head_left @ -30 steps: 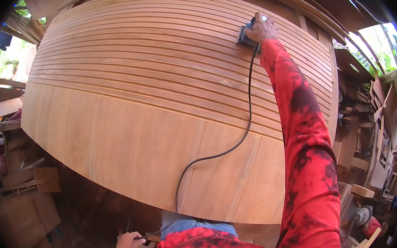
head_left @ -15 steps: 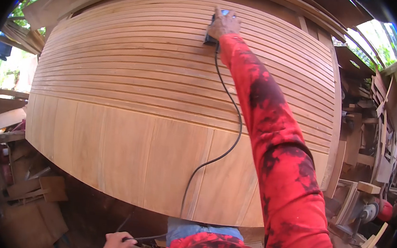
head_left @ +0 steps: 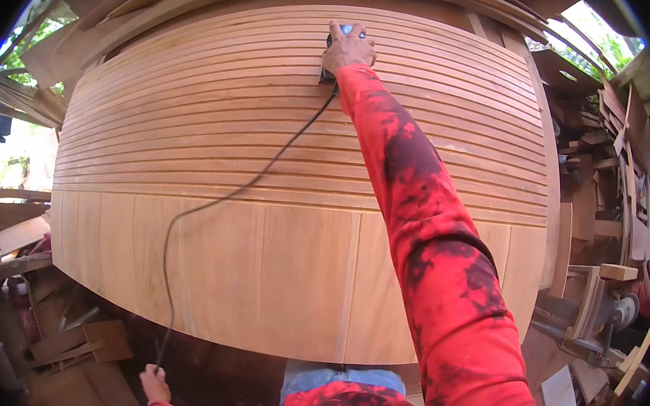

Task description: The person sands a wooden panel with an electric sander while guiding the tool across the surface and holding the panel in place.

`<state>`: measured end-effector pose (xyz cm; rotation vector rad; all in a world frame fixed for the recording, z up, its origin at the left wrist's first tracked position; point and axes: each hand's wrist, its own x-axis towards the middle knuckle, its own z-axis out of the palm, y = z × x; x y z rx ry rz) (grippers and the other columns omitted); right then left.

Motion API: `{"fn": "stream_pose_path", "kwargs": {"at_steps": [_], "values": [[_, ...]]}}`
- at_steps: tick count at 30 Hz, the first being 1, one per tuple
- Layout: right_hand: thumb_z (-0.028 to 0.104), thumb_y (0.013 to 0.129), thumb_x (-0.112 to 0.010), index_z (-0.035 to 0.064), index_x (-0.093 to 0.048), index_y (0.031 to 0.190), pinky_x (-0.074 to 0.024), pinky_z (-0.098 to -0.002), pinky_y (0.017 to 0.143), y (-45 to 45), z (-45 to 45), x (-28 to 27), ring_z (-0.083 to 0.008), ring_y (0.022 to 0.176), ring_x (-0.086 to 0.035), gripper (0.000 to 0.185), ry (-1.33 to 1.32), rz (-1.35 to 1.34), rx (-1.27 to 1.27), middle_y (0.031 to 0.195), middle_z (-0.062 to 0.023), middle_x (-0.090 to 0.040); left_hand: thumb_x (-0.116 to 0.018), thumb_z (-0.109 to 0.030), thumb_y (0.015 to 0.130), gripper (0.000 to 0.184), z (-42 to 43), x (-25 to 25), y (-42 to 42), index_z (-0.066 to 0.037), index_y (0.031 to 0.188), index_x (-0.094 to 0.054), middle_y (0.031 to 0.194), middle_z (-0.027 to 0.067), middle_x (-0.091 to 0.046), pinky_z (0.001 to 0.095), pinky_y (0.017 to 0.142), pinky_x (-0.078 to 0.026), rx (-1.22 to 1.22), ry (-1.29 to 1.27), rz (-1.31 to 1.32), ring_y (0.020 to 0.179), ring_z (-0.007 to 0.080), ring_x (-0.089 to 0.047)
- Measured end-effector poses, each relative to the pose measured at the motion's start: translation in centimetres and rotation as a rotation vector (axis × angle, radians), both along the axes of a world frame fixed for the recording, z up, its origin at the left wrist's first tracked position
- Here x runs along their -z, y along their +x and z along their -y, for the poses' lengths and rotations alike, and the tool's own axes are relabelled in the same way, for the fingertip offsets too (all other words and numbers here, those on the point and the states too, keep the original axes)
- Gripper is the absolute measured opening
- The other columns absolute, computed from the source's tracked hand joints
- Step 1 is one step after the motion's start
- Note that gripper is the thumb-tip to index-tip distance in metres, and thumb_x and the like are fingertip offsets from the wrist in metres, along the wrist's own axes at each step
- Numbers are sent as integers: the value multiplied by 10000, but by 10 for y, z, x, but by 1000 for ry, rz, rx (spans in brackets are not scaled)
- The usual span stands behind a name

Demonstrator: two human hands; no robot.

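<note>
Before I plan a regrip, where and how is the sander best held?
By its upper body, I'd say, from above and the near side, palm down, as the right hand grips the sander. Its base faces the grooved panel and the cord leaves its near end, so keep fingers above both.

Large wooden panel [head_left: 303, 278] is the surface: parallel ridged slats [head_left: 216, 124] on far part, flat boards [head_left: 223, 264] on near part. Power sander [head_left: 325, 73] sits on slats toward far edge; black cord [head_left: 252, 183] crosses both parts, leaves over near edge.
</note>
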<state>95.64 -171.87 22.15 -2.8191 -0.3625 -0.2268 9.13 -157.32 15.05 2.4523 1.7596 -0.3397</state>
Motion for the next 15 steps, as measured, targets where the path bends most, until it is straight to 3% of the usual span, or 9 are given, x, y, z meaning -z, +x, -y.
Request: {"fn": "stream_pose_path", "kwargs": {"at_steps": [3, 6, 10, 12, 13, 15], "values": [[458, 863, -754, 443, -397, 1532, -585, -554, 880, 8, 32, -4, -532, 1251, -545, 759, -28, -32, 17, 1518, -198, -396, -710, -217, 961, 166, 16, 51, 7, -79, 1042, -663, 979, 218, -725, 533, 843, -551, -88, -165, -89, 971, 448, -704], [504, 852, -766, 429, -355, 1573, -570, -534, 941, 16, 64, -8, -519, 1272, -550, 833, -60, -42, 19, 1532, -202, -387, -749, -206, 931, 184, 19, 105, 3, -72, 1035, -677, 1010, 215, -741, 513, 859, -560, -220, -321, -21, 1008, 425, -712], [504, 850, -771, 403, -321, 1599, -540, -540, 996, 27, 104, -8, -502, 1283, -564, 880, -82, -46, 10, 1555, -212, -372, -762, -172, 909, 211, 33, 147, 9, -48, 1051, -668, 938, 190, -747, 473, 798, -577, -136, -396, 137, 902, 370, -748], [501, 849, -772, 404, -315, 1602, -534, -539, 1005, 39, 123, -7, -498, 1281, -568, 885, -83, -23, -6, 1554, -212, -375, -763, -158, 898, 241, 53, 151, 40, -4, 1053, -662, 873, 180, -739, 419, 716, -588, -194, -567, 311, 780, 288, -753], [497, 846, -776, 404, -309, 1604, -530, -537, 1011, 43, 130, -5, -488, 1288, -568, 895, -105, -25, -10, 1558, -214, -375, -763, -158, 898, 241, 59, 149, 46, -4, 1053, -662, 873, 180, -739, 419, 716, -588, -206, -568, 315, 780, 288, -753], [494, 843, -780, 403, -303, 1607, -526, -535, 1016, 51, 144, -8, -479, 1294, -568, 905, -117, -25, -14, 1562, -215, -375, -721, -105, 944, 186, 67, 146, 60, 17, 1065, -649, 809, 116, -704, 319, 518, -532, -113, -683, 193, 669, 161, -695]]}}
